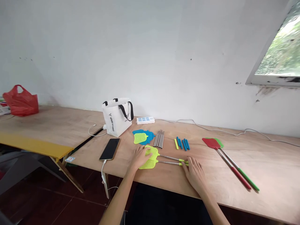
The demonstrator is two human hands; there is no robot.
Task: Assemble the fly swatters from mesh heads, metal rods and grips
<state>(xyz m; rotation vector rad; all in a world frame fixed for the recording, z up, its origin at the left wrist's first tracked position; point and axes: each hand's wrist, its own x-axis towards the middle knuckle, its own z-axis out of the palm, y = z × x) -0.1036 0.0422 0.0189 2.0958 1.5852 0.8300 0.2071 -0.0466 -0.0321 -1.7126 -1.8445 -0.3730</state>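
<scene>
Two yellow-green fly swatters [150, 163] with metal rods lie side by side on the wooden table in front of me. My left hand [140, 157] grips their mesh heads at the left end. At the other end, my right hand [194, 171] is closed over the yellow-green handle grips, which it partly hides. Behind them lie a loose yellow-green swatter head [140, 137] on top of blue swatter heads [150, 136], a row of several metal tubes [159, 139], a yellow-green grip [176, 144] and several blue grips [185, 144].
Right of my hands lie a red fly swatter [211, 143] and a green fly swatter [243, 176]. To the left are a phone [109, 149] on a charging cable and a white bag [116, 118]. A power strip [145, 120] sits by the wall; a red plastic bag [22, 101] stands far left.
</scene>
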